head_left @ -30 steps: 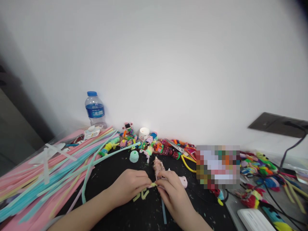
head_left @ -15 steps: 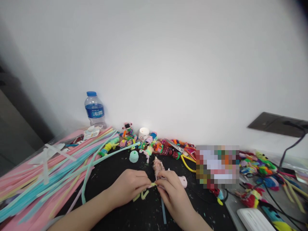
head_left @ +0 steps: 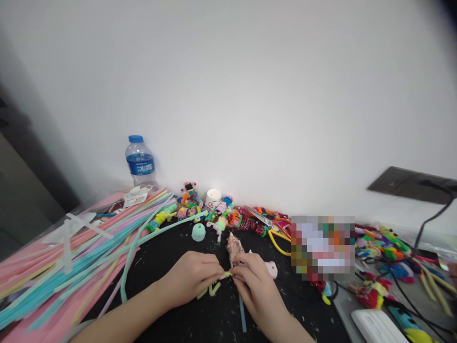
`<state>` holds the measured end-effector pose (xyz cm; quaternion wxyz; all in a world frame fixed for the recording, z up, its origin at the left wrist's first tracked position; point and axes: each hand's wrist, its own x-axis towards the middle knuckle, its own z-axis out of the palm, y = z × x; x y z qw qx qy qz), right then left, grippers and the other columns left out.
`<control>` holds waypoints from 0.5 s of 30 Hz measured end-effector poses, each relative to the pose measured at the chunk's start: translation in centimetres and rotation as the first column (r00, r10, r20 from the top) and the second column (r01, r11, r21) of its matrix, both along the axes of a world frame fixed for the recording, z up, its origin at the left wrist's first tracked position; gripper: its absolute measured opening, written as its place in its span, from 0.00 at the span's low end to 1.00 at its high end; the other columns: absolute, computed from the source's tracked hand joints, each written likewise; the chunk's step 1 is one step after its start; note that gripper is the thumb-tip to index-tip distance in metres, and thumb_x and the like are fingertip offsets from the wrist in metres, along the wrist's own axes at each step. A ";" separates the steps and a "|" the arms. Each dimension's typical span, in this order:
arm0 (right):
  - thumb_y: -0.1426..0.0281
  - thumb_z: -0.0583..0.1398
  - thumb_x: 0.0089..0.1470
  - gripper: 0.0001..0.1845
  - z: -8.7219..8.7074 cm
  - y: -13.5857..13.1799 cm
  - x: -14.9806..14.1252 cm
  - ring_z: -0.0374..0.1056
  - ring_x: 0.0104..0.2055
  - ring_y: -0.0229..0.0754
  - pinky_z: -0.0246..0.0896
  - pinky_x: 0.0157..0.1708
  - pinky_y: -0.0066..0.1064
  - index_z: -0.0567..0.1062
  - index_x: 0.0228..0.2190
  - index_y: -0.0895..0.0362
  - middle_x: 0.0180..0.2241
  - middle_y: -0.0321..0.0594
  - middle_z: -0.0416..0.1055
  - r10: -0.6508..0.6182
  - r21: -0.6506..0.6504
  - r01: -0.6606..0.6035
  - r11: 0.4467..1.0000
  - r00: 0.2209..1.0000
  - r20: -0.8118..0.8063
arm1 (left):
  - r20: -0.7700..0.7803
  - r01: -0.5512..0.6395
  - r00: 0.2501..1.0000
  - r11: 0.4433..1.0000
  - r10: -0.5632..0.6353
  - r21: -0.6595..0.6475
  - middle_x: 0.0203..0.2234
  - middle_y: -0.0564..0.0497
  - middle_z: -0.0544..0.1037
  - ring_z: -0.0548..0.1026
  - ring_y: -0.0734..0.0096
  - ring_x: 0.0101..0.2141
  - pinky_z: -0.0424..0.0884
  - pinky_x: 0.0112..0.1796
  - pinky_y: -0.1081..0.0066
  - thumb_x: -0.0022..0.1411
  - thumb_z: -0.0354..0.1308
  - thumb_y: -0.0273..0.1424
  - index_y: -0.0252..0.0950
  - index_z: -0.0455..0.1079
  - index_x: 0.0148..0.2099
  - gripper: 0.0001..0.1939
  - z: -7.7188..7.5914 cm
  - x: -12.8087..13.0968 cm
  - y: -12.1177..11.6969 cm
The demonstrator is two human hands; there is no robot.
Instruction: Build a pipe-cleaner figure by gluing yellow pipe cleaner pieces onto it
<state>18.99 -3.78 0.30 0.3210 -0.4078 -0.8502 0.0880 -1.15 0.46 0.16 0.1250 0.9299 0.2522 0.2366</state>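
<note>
My left hand and my right hand meet over a black mat, fingers pinched together on a short yellow pipe cleaner that curls down between them. Just beyond my right fingers stands a pale pink fuzzy figure on a thin stick. A light blue stick lies under my right hand, and a pink object shows behind it.
A big pile of pink, blue and yellow pipe cleaners fills the left. A water bottle, a white cup, a mint ring, scissors and small colourful figures line the back and right. A white device lies at lower right.
</note>
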 end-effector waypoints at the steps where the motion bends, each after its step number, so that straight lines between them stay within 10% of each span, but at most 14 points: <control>1: 0.80 0.53 0.55 0.11 0.0 0.0 0.0 0.62 0.44 0.44 0.59 0.45 0.39 0.69 0.37 0.55 0.41 0.43 0.66 0.000 -0.002 0.000 1.000 1.000 0.001 | 0.004 0.001 1.000 1.000 -0.001 0.005 0.26 0.52 0.73 0.70 0.75 0.27 0.61 0.28 0.77 0.66 0.44 0.30 0.35 0.71 0.35 0.14 0.0 0.0 0.0; 15: 0.78 0.54 0.54 0.14 -0.2 0.2 0.3 0.61 0.46 0.46 0.61 0.45 0.39 0.68 0.43 0.56 0.44 0.45 0.65 -0.027 0.027 0.027 0.999 1.000 -0.003 | 0.051 -0.016 0.999 0.998 0.019 -0.056 0.29 0.51 0.74 0.71 0.74 0.30 0.64 0.32 0.78 0.66 0.45 0.29 0.35 0.71 0.37 0.13 -0.4 -0.2 0.3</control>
